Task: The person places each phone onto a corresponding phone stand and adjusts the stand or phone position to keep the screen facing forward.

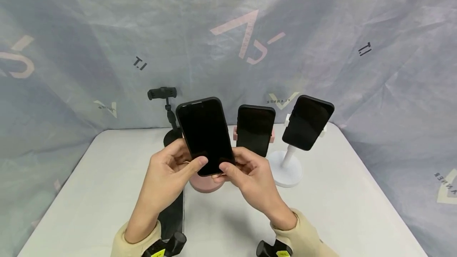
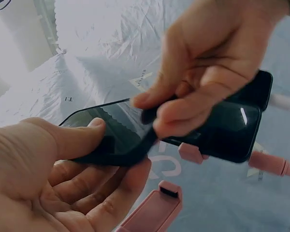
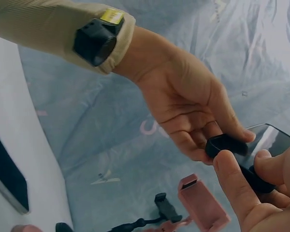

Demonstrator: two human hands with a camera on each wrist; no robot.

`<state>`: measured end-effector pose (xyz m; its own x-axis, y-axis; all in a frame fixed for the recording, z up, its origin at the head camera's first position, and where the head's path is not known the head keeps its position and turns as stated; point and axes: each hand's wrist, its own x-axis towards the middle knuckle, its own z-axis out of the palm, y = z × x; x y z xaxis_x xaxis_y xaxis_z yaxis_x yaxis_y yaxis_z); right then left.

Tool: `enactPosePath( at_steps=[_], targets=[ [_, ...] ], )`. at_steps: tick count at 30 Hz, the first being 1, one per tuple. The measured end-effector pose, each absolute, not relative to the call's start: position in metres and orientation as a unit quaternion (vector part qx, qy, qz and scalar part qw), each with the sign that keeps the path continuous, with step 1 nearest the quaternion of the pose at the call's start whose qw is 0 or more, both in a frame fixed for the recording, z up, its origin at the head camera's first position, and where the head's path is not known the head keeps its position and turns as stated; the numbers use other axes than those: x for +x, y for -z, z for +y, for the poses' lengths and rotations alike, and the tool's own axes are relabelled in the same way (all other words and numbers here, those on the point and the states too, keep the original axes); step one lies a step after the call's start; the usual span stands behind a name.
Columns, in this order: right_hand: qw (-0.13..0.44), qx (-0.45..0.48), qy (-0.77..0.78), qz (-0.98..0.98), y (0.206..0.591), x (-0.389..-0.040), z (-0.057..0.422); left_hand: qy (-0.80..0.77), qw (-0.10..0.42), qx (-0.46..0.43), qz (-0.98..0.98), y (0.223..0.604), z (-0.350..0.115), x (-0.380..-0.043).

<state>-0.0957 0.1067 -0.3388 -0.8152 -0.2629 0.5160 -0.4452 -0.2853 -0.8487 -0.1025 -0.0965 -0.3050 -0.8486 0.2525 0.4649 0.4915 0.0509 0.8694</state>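
Observation:
My left hand (image 1: 168, 177) grips a black smartphone (image 1: 205, 134) by its lower left, thumb on the dark screen. At the phone's lower right corner, my right hand (image 1: 253, 177) pinches the edge of its black phone case (image 3: 224, 145). That edge looks bent away from the phone in both wrist views. Behind the held phone, the pink phone stand's base (image 1: 206, 185) shows, and the left wrist view has a vacant pink clamp (image 2: 154, 208). How far the case still covers the phone's back is hidden.
Another phone (image 1: 255, 128) sits in a pink clamp, and a tilted one (image 1: 308, 122) is on a white stand (image 1: 285, 169). A black stand (image 1: 170, 116) with a vacant clamp is at the back left. A dark phone (image 1: 172, 217) lies on the white table (image 1: 93, 193), partly under my left arm.

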Motion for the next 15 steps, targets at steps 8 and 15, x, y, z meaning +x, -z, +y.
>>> enactPosePath(
  at_steps=[8, 15],
  targets=[
    [0.070, 0.304, -0.751, -0.582, 0.333, -0.100, 0.097, 0.628, 0.115, -0.247, -0.729, 0.306, -0.099, -0.100],
    [0.056, 0.292, -0.737, -0.607, 0.333, -0.106, 0.100, 0.591, 0.157, -0.257, -0.748, 0.310, -0.097, -0.106]
  ],
)
